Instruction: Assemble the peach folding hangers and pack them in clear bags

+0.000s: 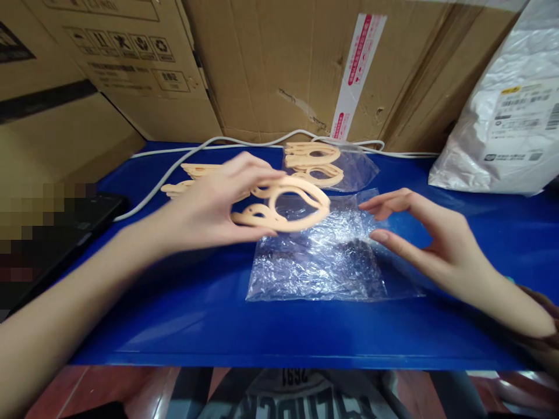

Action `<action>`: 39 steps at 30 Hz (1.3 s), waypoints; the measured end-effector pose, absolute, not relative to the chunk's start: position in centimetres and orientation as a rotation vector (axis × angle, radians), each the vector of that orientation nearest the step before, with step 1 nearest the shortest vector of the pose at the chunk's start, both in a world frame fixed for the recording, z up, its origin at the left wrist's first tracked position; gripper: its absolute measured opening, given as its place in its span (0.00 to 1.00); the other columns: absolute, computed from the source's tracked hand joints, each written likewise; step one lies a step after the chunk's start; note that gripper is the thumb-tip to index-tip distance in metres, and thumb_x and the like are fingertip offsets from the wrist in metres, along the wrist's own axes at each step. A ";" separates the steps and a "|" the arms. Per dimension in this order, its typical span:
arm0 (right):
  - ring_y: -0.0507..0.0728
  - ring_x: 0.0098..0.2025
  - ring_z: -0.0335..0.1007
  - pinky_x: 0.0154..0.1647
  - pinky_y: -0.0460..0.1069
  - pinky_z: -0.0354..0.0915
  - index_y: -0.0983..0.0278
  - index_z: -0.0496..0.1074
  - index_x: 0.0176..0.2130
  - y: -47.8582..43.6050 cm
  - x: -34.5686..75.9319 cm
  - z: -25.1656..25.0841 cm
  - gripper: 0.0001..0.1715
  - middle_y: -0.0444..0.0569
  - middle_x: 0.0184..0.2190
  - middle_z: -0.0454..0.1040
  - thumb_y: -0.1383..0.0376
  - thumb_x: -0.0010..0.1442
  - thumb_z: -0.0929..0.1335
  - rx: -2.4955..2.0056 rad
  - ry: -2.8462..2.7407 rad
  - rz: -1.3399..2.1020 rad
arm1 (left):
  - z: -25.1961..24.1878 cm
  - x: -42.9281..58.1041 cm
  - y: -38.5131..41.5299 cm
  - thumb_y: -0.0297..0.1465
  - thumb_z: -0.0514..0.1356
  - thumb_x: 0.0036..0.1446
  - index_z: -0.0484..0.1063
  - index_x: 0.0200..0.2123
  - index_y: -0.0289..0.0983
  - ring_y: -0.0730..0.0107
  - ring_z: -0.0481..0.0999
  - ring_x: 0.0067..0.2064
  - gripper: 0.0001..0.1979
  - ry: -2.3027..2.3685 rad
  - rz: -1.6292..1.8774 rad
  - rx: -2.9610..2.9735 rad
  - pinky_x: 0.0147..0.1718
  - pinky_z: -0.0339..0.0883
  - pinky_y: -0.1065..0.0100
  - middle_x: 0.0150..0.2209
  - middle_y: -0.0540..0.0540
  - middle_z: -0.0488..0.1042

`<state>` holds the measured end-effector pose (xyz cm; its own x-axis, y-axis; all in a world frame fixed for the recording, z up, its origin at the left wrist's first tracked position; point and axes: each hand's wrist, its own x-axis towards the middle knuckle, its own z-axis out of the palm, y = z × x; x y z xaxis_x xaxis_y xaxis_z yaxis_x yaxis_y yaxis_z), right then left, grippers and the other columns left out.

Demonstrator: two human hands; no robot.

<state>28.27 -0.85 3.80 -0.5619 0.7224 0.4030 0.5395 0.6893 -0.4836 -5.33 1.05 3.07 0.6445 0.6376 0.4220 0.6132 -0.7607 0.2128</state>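
My left hand [218,203] grips what looks like a beige plastic folding hanger [308,224], folded up, with oval openings. Its rounded end points right, over a crinkled clear plastic bag [314,267] lying flat on the blue table. My right hand [419,233] hovers by the bag's right side, thumb and fingers apart, with nothing between them. Similar beige pieces [174,189] lie behind my left hand, partly hidden by it. Farther back, a clear bag [356,166] contains several more beige pieces [312,152].
Cardboard boxes [271,70] wall off the back and left of the blue table [244,331]. A white cable [174,169] runs along the back and left. At the back right stands a white plastic parcel [493,134]; a black device [87,215] lies at left.
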 end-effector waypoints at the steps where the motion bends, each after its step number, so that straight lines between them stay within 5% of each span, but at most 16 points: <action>1: 0.59 0.51 0.73 0.52 0.55 0.67 0.56 0.67 0.45 -1.2 27.9 3.6 0.11 0.46 0.48 0.75 0.59 0.64 0.70 -0.973 -2.252 0.545 | 2.5 -4.3 0.6 0.44 0.66 0.58 0.63 0.63 0.34 0.57 0.71 0.56 0.35 0.999 0.775 2.814 0.54 0.69 0.59 0.55 0.38 0.68; 8: 0.53 0.40 0.72 0.39 0.47 0.70 0.57 0.66 0.41 -1.7 26.5 2.9 0.12 0.43 0.42 0.73 0.60 0.62 0.72 -1.051 -1.953 1.064 | 0.7 -0.8 -1.4 0.39 0.65 0.61 0.60 0.63 0.32 0.55 0.70 0.58 0.32 0.783 0.933 2.881 0.55 0.68 0.57 0.57 0.34 0.69; 14: 0.48 0.33 0.66 0.32 0.43 0.64 0.60 0.65 0.37 -1.1 26.4 2.9 0.14 0.41 0.33 0.71 0.60 0.60 0.74 -1.060 -1.859 1.345 | 0.5 -0.9 -1.1 0.45 0.65 0.60 0.57 0.65 0.36 0.51 0.69 0.60 0.37 0.882 0.950 2.956 0.57 0.65 0.53 0.59 0.34 0.69; 19: 0.48 0.29 0.63 0.26 0.43 0.62 0.60 0.63 0.37 -0.9 26.3 2.7 0.18 0.40 0.30 0.69 0.60 0.58 0.75 -1.035 -1.790 1.425 | -0.1 -1.2 -0.4 0.53 0.65 0.56 0.56 0.66 0.36 0.49 0.68 0.60 0.43 0.921 0.901 2.912 0.58 0.63 0.52 0.61 0.33 0.68; 24: 0.48 0.28 0.65 0.26 0.44 0.64 0.60 0.62 0.37 -0.8 26.5 2.6 0.19 0.40 0.31 0.69 0.58 0.58 0.75 -1.051 -1.784 1.390 | -0.1 -1.6 0.0 0.49 0.65 0.57 0.58 0.66 0.37 0.50 0.71 0.57 0.40 1.004 0.907 2.921 0.55 0.65 0.52 0.59 0.35 0.70; 28: 0.52 0.34 0.71 0.32 0.47 0.69 0.59 0.65 0.42 -0.7 26.8 2.3 0.17 0.43 0.37 0.73 0.57 0.60 0.74 -1.043 -1.949 1.159 | 0.1 -1.6 -0.3 0.46 0.65 0.59 0.60 0.65 0.37 0.50 0.73 0.56 0.36 0.981 0.982 2.989 0.52 0.66 0.53 0.57 0.35 0.72; 32: 0.63 0.55 0.70 0.52 0.57 0.71 0.55 0.61 0.61 -1.1 26.8 1.9 0.41 0.52 0.59 0.68 0.54 0.54 0.77 -0.908 -2.297 0.616 | 0.3 -1.1 -1.1 0.48 0.64 0.58 0.62 0.64 0.37 0.50 0.75 0.54 0.36 0.990 1.044 3.041 0.50 0.67 0.55 0.55 0.36 0.75; 39: 0.66 0.62 0.64 0.60 0.62 0.65 0.54 0.53 0.69 -1.3 26.6 2.0 0.49 0.56 0.62 0.65 0.55 0.57 0.76 -0.729 -2.460 0.256 | 0.7 -0.3 -2.2 0.49 0.64 0.58 0.62 0.63 0.36 0.53 0.77 0.53 0.36 1.006 1.123 3.012 0.49 0.70 0.57 0.54 0.35 0.76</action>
